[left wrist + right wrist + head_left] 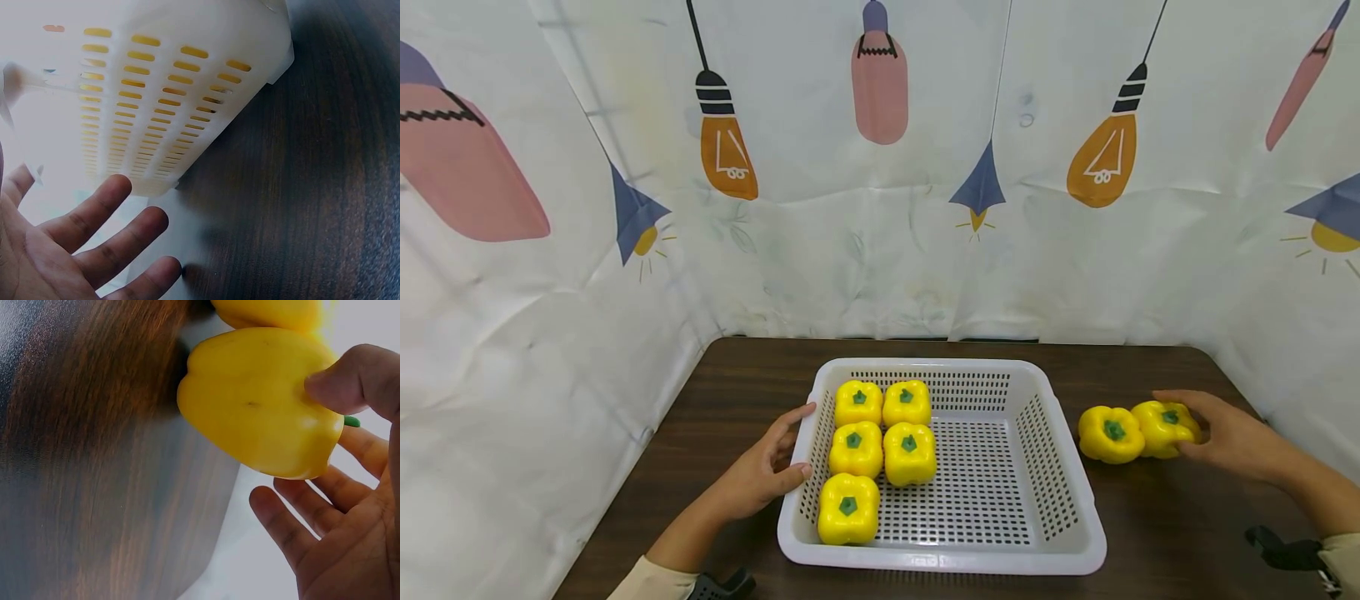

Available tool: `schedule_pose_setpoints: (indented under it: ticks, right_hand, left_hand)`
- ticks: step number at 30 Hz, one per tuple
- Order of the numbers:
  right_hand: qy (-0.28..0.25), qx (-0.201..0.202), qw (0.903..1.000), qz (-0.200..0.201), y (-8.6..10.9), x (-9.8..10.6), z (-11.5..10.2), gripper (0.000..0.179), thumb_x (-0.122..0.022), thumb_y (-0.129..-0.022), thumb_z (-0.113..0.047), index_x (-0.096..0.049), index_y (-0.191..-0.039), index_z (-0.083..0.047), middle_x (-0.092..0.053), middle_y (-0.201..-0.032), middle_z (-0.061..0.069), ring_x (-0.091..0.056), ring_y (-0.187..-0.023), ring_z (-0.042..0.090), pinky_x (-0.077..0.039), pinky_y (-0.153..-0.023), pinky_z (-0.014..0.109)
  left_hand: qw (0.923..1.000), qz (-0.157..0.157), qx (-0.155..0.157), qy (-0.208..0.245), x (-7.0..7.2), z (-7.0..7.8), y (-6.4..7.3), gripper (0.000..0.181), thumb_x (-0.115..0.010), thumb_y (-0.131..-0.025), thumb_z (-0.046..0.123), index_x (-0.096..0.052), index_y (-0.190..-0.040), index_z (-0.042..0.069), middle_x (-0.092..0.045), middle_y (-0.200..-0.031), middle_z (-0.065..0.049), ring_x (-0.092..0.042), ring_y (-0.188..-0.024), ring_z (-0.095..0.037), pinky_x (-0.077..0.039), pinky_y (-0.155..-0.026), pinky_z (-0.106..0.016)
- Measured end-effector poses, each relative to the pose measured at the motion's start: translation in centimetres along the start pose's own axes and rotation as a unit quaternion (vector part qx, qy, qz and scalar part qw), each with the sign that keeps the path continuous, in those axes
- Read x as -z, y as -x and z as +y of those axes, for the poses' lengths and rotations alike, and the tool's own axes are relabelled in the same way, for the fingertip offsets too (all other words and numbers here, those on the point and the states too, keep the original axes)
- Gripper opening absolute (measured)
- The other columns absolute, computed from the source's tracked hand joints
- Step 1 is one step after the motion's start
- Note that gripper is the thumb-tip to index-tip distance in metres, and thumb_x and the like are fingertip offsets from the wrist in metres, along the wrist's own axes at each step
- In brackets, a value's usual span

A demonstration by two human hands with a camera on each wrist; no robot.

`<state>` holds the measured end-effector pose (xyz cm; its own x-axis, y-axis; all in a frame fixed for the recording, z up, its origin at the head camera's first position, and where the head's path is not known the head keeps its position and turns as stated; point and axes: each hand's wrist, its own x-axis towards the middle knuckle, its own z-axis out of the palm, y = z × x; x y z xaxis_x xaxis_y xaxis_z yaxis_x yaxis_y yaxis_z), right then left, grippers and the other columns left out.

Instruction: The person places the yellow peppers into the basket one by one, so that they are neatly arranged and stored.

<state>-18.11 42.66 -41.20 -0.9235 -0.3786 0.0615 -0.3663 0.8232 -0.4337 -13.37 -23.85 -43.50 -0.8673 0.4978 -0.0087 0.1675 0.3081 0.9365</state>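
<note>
A white perforated plastic basket (992, 558) holds several yellow bell peppers (848, 508) with green stems, grouped along its left side. My left hand (758, 471) is at the basket's left rim, thumb and index fingertip on the edge. In the left wrist view, the other fingers (128, 240) extend loosely beside the slotted wall. To the right of the basket, my right hand (1236, 437) pinches a yellow bell pepper (1161, 429) between thumb and fingers. The right wrist view shows the thumb (340, 384) on this pepper (256, 403). Another yellow pepper (1111, 435) sits against its left side.
The basket stands on a dark brown wood-grain table (737, 375). A white cloth (880, 250) printed with lamps and bulbs hangs behind the table and along its sides. Dark straps (1288, 552) are around both wrists.
</note>
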Motion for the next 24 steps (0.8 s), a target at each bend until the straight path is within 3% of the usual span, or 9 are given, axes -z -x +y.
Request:
schedule_pose_setpoints:
  ticks: [1,5,8,16,24]
  right_hand:
    - [0.001,-0.003,1.0000,0.003,0.0,0.0,0.0,0.073,-0.085,-0.081,-0.011,-0.050,-0.145,0.000,-0.048,-0.141,0.030,-0.050,-0.113,0.010,-0.051,-0.074,0.020]
    - [-0.012,0.006,0.9999,0.008,0.1,-0.1,0.2,0.073,-0.085,-0.080,-0.006,-0.050,-0.143,0.004,-0.047,-0.139,0.031,-0.057,-0.110,0.035,-0.054,-0.071,0.020]
    - [-0.026,0.009,0.9995,0.014,0.1,0.0,0.1,0.073,-0.084,-0.080,-0.003,-0.049,-0.142,0.007,-0.046,-0.137,0.033,-0.058,-0.107,0.042,-0.056,-0.069,0.022]
    - [-0.037,-0.022,0.9989,0.020,0.4,1.2,-0.9,0.075,-0.085,-0.084,-0.011,-0.045,-0.144,0.009,-0.046,-0.134,0.033,-0.060,-0.104,0.048,-0.057,-0.066,0.024]
    - [-0.005,-0.055,0.9982,0.024,0.5,2.5,-1.9,0.078,-0.084,-0.088,-0.027,-0.044,-0.146,0.007,-0.052,-0.130,0.032,-0.064,-0.099,0.045,-0.055,-0.064,0.026]
  left_hand:
    - [1.0000,0.000,0.001,-0.001,0.0,0.0,0.0,0.081,-0.062,-0.099,0.017,-0.012,-0.162,0.019,-0.048,-0.143,-0.033,-0.067,-0.108,-0.035,-0.062,-0.076,-0.038]
    - [1.0000,-0.001,0.001,-0.004,0.0,0.0,0.0,0.080,-0.062,-0.099,0.017,-0.012,-0.162,0.019,-0.049,-0.142,-0.032,-0.067,-0.107,-0.034,-0.062,-0.076,-0.037]
    - [1.0000,-0.003,-0.001,0.001,0.1,0.0,0.0,0.080,-0.062,-0.100,0.016,-0.012,-0.162,0.019,-0.048,-0.143,-0.032,-0.067,-0.107,-0.035,-0.062,-0.076,-0.037]
    - [1.0000,-0.003,0.003,-0.003,0.1,0.2,0.0,0.081,-0.062,-0.100,0.017,-0.012,-0.162,0.019,-0.047,-0.144,-0.032,-0.066,-0.109,-0.036,-0.061,-0.078,-0.036]
    - [1.0000,-0.003,0.006,-0.003,0.1,0.3,0.0,0.081,-0.063,-0.100,0.017,-0.012,-0.162,0.019,-0.047,-0.145,-0.032,-0.066,-0.108,-0.035,-0.061,-0.077,-0.036]
